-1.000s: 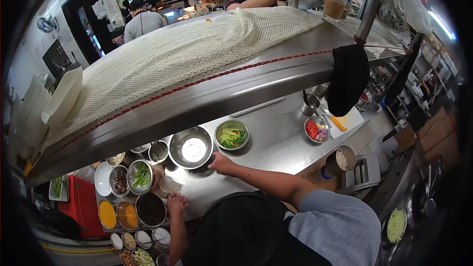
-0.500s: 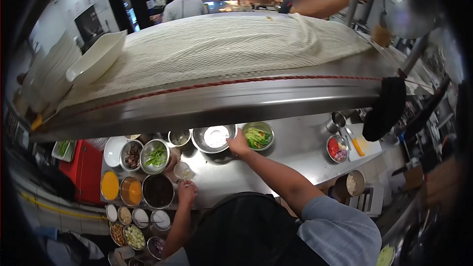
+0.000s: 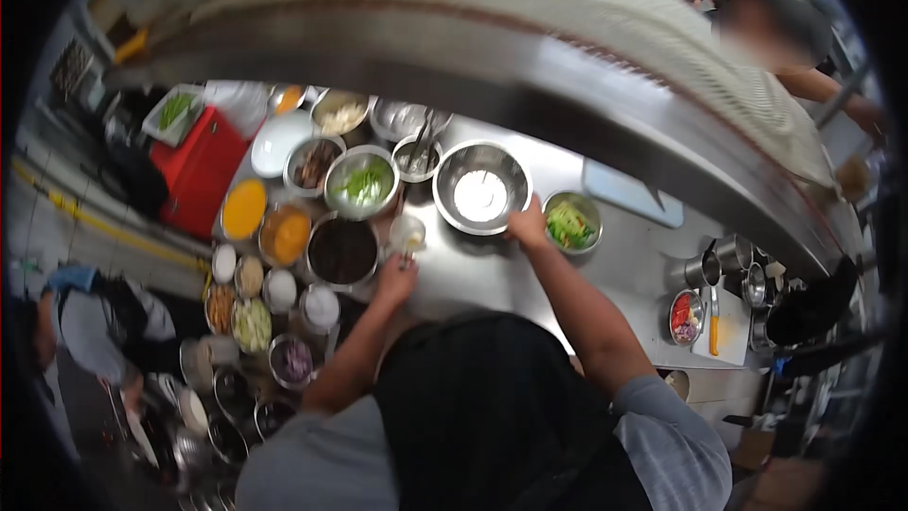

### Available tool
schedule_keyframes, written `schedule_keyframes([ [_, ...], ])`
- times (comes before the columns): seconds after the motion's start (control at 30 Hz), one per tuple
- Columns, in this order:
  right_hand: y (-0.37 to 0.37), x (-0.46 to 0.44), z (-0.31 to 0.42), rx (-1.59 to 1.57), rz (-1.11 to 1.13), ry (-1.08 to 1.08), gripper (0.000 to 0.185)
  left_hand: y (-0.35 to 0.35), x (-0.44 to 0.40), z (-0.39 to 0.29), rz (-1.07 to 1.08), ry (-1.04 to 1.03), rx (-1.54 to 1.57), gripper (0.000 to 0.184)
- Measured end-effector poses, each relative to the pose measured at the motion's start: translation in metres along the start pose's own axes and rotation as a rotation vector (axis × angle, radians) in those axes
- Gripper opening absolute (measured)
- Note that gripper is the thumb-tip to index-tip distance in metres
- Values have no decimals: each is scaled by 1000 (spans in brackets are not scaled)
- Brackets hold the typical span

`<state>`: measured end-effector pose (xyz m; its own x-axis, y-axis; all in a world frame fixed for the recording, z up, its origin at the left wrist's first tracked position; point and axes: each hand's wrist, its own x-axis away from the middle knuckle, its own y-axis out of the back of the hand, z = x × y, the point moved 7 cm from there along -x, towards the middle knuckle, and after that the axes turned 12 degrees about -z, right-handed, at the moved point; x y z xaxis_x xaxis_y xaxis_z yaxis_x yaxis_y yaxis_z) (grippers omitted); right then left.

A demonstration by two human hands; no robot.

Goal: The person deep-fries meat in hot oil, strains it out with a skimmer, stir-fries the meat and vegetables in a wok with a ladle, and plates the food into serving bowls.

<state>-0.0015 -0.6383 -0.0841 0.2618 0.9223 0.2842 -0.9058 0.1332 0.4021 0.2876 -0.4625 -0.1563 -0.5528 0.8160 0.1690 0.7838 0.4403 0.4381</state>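
My right hand (image 3: 530, 224) is closed on the near right rim of a steel mixing bowl (image 3: 446, 201), which has white powder (image 3: 480, 195) in its bottom. My left hand (image 3: 397, 276) is closed just below a small pale, see-through cup (image 3: 408, 231) and appears to hold it by a handle; the grip itself is too small to make out. Right of the mixing bowl stands a bowl of cut green vegetables (image 3: 571, 222). Left of the cup is a pot of dark sauce (image 3: 341, 250).
A steel shelf edge (image 3: 454, 66) crosses above the counter. Several ingredient containers stand on the left, among them leafy greens (image 3: 364, 182) and yellow liquid (image 3: 244, 209). On the right, an orange-handled knife (image 3: 714, 333) lies on a white board. A co-worker (image 3: 104, 322) is at lower left.
My view has tilted down and turned, so the shelf sits higher and more of the counter shows. Both hands keep their places at the mixing bowl and the small cup.
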Motion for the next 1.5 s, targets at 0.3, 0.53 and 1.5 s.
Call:
schedule_keyframes([
  [0.3,-33,19,3,-92,121,-75,67,3,10,-12,62,120,114,17],
  [0.53,-61,30,6,-115,317,-96,74,5,11,-5,69,132,116,19],
  [1.5,68,103,-145,-237,505,-302,34,-28,35,1,-7,704,587,31],
])
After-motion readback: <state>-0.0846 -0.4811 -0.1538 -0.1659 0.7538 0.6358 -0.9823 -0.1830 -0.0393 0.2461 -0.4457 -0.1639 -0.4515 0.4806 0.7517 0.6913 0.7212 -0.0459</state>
